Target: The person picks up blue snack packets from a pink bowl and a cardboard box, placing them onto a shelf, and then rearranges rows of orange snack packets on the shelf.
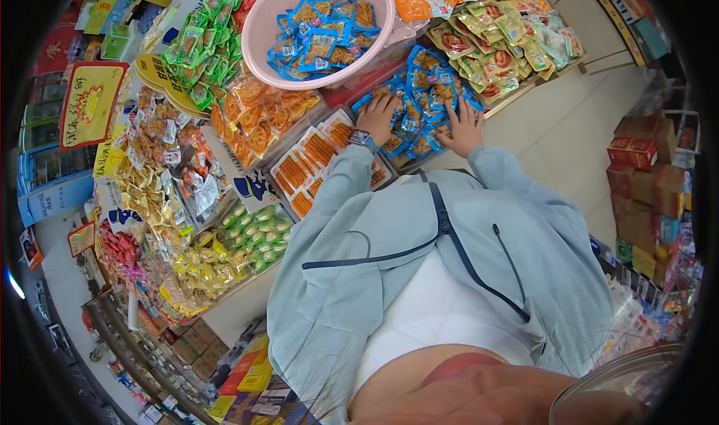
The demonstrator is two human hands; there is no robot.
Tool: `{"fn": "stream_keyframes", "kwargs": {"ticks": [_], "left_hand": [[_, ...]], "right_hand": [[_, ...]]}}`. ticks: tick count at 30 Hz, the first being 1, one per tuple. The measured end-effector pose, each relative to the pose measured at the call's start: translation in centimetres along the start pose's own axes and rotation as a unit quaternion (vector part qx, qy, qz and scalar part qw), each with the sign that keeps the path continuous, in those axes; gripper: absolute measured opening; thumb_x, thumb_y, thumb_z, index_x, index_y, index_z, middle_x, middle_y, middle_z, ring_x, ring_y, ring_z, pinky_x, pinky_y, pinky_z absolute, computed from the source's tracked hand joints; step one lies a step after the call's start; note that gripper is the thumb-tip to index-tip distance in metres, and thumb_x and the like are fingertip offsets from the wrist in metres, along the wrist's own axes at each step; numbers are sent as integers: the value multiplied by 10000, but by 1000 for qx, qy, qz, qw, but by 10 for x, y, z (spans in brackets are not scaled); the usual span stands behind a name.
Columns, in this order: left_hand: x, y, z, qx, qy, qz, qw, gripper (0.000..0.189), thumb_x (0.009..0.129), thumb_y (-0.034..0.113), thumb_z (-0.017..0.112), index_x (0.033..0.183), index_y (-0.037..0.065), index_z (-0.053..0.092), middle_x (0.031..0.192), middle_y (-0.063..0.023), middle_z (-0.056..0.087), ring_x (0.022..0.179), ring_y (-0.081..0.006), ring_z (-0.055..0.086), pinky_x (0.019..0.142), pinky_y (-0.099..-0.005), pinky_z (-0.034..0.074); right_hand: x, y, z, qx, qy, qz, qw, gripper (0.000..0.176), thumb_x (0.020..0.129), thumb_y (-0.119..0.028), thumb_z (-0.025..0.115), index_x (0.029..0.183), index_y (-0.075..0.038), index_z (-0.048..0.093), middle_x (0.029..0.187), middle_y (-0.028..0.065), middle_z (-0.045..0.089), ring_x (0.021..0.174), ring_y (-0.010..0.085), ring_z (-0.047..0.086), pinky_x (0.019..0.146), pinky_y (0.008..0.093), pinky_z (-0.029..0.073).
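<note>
Blue snack packets with clear windows fill a shallow bin in front of me. On the bin's left side rests my left hand, a watch on its wrist, fingers stretched over the packets. My right hand lies at the bin's right side, its fingers spread and touching the packets. Neither hand grips one that I can see. Just beyond, a pink plastic basket holds more of the same blue packets. Left of my left hand are trays of orange stick snacks.
Around the bin are orange round snack packs, green packets, yellow-green packets and wrapped green-white snacks. A yellow price sign stands at left. Tiled floor and stacked boxes lie to the right.
</note>
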State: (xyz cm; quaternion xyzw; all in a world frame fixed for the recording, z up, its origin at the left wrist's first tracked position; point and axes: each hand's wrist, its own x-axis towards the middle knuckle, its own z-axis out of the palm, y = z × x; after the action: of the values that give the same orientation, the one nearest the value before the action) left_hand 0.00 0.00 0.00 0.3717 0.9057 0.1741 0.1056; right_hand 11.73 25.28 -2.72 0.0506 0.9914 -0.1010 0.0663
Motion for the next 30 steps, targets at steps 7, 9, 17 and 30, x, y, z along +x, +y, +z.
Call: {"fn": "stream_keyframes", "kwargs": {"ticks": [7,9,17,30], "left_hand": [[6,-5,6,110,56,23,992,383,783,70,579,1157,152,583,1307,-122,529,1273,-330,462,931,-460,415],[2,-4,9,128,60,21,990,319,776,90,591,1090,144,603,1265,-122,545,1237,-334,485,933,-460,412],[-34,19,-64,-38,174,29,984,501,657,115,757,1120,79,567,1147,-107,605,1045,-313,572,895,-434,465],[-1,-80,-207,200,117,-287,929,538,836,502,582,1268,183,596,1186,-71,659,1173,-313,566,972,-676,320]], "right_hand": [[1,-3,1,-10,7,-2,1000,939,817,-599,618,1554,-216,180,1604,198,85,1483,369,77,1102,687,75],[0,-3,0,-9,10,-3,1000,937,817,-589,622,1554,-214,180,1604,199,81,1484,369,74,1103,685,73],[0,3,3,-13,18,-3,1000,941,812,-594,624,1553,-212,189,1600,209,92,1479,372,95,1098,689,95],[-1,-1,3,-6,36,-8,999,940,805,-591,629,1552,-222,194,1603,189,104,1477,371,104,1102,683,105]]}}
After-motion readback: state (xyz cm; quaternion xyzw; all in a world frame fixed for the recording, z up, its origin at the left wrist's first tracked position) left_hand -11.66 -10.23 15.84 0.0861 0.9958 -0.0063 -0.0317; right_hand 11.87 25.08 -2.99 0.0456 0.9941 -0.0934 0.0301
